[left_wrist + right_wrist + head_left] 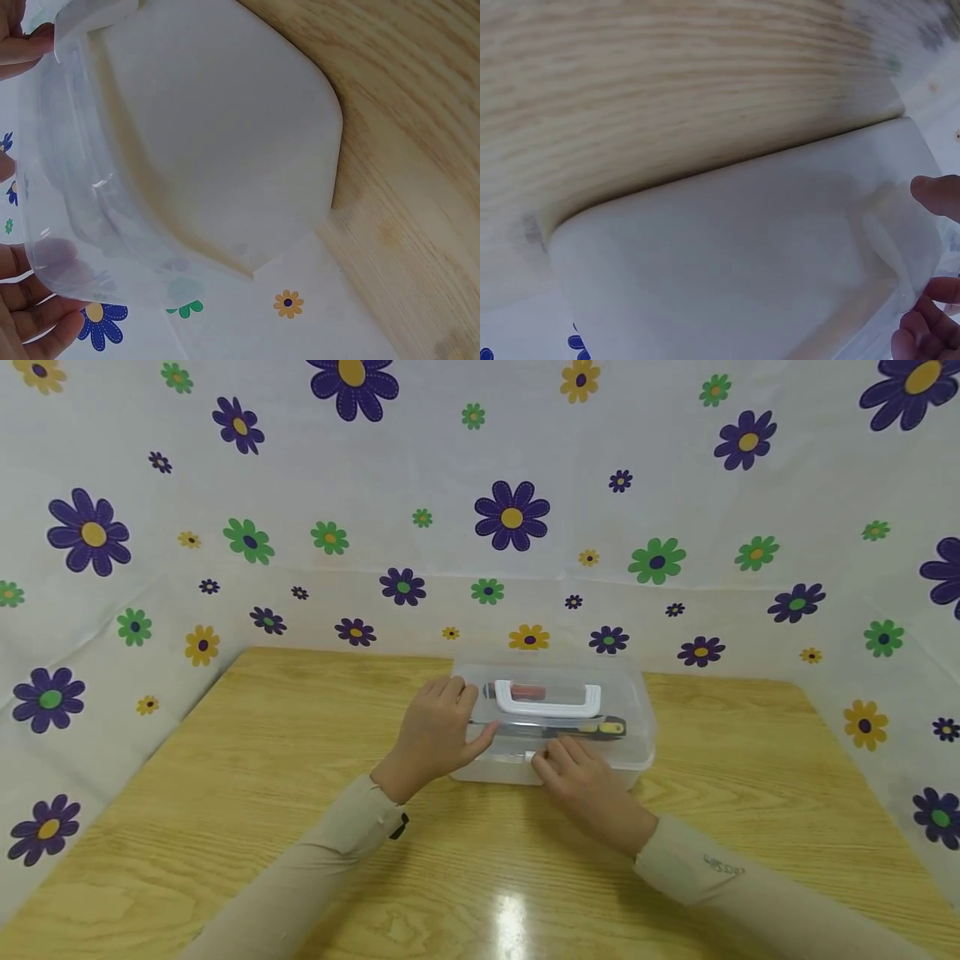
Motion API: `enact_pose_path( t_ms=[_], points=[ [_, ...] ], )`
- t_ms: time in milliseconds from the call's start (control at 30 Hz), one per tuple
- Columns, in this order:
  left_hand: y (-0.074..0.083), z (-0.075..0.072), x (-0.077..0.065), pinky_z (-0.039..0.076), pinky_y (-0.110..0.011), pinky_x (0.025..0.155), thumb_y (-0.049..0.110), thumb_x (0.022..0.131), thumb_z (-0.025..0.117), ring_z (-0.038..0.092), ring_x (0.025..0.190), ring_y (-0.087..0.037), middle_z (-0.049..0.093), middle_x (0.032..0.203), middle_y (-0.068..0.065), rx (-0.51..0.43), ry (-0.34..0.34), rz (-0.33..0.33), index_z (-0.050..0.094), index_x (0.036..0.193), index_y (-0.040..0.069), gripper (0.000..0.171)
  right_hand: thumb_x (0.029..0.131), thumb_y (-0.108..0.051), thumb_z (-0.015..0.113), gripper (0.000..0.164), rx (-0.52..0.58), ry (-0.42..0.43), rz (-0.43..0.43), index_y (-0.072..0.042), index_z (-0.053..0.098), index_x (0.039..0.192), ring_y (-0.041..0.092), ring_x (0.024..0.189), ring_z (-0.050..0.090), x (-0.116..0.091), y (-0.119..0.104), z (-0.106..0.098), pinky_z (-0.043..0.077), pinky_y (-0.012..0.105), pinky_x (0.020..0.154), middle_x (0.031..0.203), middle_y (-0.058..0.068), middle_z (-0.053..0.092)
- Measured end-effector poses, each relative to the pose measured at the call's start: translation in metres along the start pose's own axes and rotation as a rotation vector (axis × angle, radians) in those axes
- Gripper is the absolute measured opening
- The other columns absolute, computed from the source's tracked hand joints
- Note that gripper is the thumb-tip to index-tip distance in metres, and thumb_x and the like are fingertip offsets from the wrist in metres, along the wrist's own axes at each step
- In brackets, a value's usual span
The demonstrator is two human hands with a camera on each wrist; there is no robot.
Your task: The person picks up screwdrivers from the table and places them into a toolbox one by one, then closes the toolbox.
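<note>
A translucent plastic toolbox [555,768] stands on the table, its clear lid [56,195] down. My left hand [442,727] grips the left end of the lid, thumb lying along the top and fingers [45,322] bent around the far corner. At the front, my right hand [585,777] holds the white latch [529,757] with bent fingers. In the right wrist view the latch [889,251] slants out from the box front, with the thumb [934,196] and fingertips near it. Through the lid show a red-handled tool [528,692] and a yellow-and-black-handled tool [611,727].
A white carrying handle [551,708] lies on the lid. The wooden table [262,760] extends on both sides of the box. Behind and beside it hangs a white cloth [420,468] printed with flowers, close to the box's back.
</note>
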State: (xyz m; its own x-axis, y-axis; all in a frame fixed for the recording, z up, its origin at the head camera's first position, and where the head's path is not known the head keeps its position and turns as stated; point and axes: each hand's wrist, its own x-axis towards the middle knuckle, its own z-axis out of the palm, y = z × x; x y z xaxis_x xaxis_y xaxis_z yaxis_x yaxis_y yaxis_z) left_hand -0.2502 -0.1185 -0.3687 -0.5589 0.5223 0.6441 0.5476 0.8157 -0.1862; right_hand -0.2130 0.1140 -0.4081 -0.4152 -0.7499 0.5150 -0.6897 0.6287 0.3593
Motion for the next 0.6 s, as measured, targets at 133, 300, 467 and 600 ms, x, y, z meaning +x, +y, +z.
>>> enact_pose_path(
  t_ms=[133,300,467,600],
  points=[
    [0.000,0.000,0.000,0.053,-0.037,0.077,0.040,0.079,0.068,0.062,0.075,-0.023,0.061,0.078,-0.009,0.001,0.006,0.001,0.063,0.083,0.001,0.039,0.077,-0.015,0.073,0.030,-0.007,-0.021,0.020,-0.009,0.053,0.098,0.019,0.085,0.053,0.002,-0.002,-0.003,0.050,0.030,0.082,0.091,0.005,0.051],
    [0.000,0.000,0.001,0.052,-0.036,0.076,0.040,0.078,0.068,0.061,0.074,-0.023,0.061,0.078,-0.009,0.000,0.004,0.006,0.063,0.083,0.001,0.040,0.075,-0.025,0.076,0.034,-0.061,-0.025,0.045,-0.012,0.053,0.096,0.020,0.084,0.053,0.003,-0.002,-0.006,0.048,0.030,0.075,0.089,0.004,0.053],
    [0.000,0.000,0.001,0.052,-0.037,0.074,0.040,0.078,0.068,0.060,0.073,-0.023,0.060,0.077,-0.008,-0.014,0.007,0.000,0.062,0.082,0.002,0.039,0.071,-0.037,0.079,0.042,-0.094,-0.060,0.079,-0.014,0.053,0.094,0.021,0.083,0.054,0.003,-0.001,-0.010,0.042,0.032,0.068,0.088,0.004,0.057],
    [0.000,-0.001,0.001,0.052,-0.037,0.075,0.040,0.078,0.068,0.061,0.075,-0.023,0.061,0.078,-0.009,-0.024,0.006,-0.007,0.062,0.083,0.002,0.039,0.068,-0.041,0.081,0.046,-0.084,-0.084,0.103,-0.015,0.055,0.095,0.021,0.082,0.056,0.003,0.002,-0.014,0.044,0.033,0.069,0.089,0.004,0.060]
  ],
)
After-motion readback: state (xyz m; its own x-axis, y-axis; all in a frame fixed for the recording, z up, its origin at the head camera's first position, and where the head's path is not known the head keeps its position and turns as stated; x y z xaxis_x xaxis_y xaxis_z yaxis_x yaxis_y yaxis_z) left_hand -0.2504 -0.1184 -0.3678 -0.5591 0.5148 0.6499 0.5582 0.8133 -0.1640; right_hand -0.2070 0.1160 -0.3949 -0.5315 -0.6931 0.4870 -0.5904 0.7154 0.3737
